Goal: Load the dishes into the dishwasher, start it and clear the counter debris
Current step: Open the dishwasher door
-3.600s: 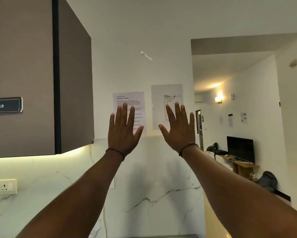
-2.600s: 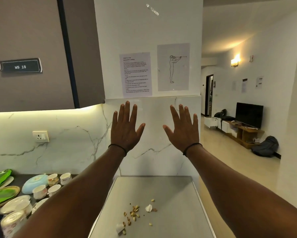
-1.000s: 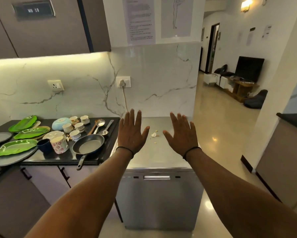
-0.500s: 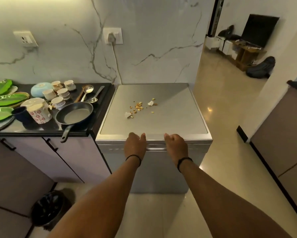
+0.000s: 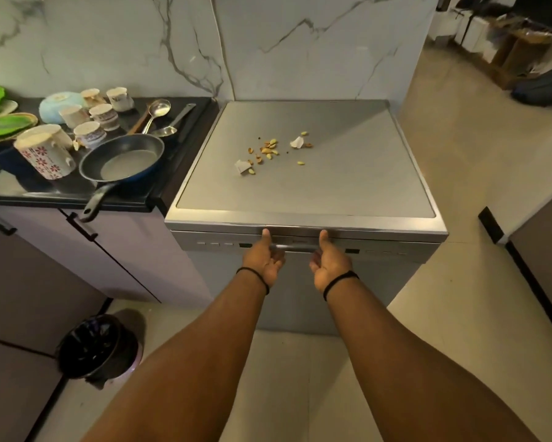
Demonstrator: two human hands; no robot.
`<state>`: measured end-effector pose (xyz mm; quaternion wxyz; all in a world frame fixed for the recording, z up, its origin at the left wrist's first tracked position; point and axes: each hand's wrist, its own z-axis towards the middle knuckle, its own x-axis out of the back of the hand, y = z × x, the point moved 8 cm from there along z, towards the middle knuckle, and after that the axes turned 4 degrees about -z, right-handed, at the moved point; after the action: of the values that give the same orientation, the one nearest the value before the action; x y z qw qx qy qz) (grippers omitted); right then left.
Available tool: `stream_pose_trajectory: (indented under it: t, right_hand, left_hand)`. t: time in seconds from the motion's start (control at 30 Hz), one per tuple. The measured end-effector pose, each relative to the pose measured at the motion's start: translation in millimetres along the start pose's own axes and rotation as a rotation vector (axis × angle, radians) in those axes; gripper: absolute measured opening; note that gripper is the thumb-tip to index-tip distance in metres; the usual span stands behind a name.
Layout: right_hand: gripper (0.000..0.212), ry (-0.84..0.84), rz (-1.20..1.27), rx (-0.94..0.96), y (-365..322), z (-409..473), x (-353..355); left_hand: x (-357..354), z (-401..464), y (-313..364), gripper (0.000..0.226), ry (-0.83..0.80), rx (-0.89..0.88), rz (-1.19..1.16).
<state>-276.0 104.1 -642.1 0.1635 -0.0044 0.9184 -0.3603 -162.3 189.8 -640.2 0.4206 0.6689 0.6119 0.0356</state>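
Dishes were all unloaded on the black counter (image 5: 61, 191) at your left — the task had barely begun. Green plates (image 5: 5, 124) lay at the far edge, too cropped to count; then one pale blue bowl (image 5: 57, 102), six cups by my count including the big flowered mug (image 5: 46, 153), one frying pan (image 5: 121, 159) and what looked like three spoons (image 5: 158, 118). Below stood one black bin (image 5: 91, 347). Next came the dishwasher (image 5: 303, 269), its door apparently shut. Your left hand (image 5: 263, 258) and right hand (image 5: 327, 261) gripped its handle (image 5: 295, 247) from underneath, palms up, thumbs against the door's top edge — so opening was the step in hand. Debris (image 5: 270, 149), nutshells and two paper scraps, lay uncleared on its top. Loading, starting and clearing all remained.
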Motion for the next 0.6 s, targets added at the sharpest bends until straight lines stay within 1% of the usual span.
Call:
stream_pose_trajectory:
  t: [0.03,0.13,0.17,0.27,0.37,0.5,0.6]
  right_hand:
    - [0.043,0.008,0.02,0.016,0.0,6.2,-2.0]
    - [0.023,-0.036,0.104,0.022,3.8,18.9,-11.3]
    - [0.02,-0.052,0.108,0.018,7.1,22.7,-13.2]
    - [0.022,-0.094,0.065,0.014,13.3,28.2,-17.4]
    - [0.027,-0.096,-0.003,0.022,10.7,30.0,-13.2]
    - [0.039,-0.067,-0.102,0.024,13.4,36.1,-3.7]
    - [0.038,-0.005,-0.139,0.059,13.2,35.8,-0.2]
  left_hand:
    - [-1.7,5.0,0.0,0.033,-0.018,-0.01,-0.053]
    - [-1.1,12.7,4.4,0.044,-0.039,-0.034,-0.147]
    - [2.5,15.7,3.8,0.047,-0.038,-0.028,-0.161]
    - [8.5,24.9,3.1,0.052,-0.049,-0.019,-0.142]
    - [3.5,26.5,2.6,0.055,-0.063,-0.041,-0.125]
    - [5.9,32.1,-5.6,0.062,-0.038,-0.059,-0.151]
    - [8.1,35.5,-7.7,0.066,-0.012,-0.082,-0.143]
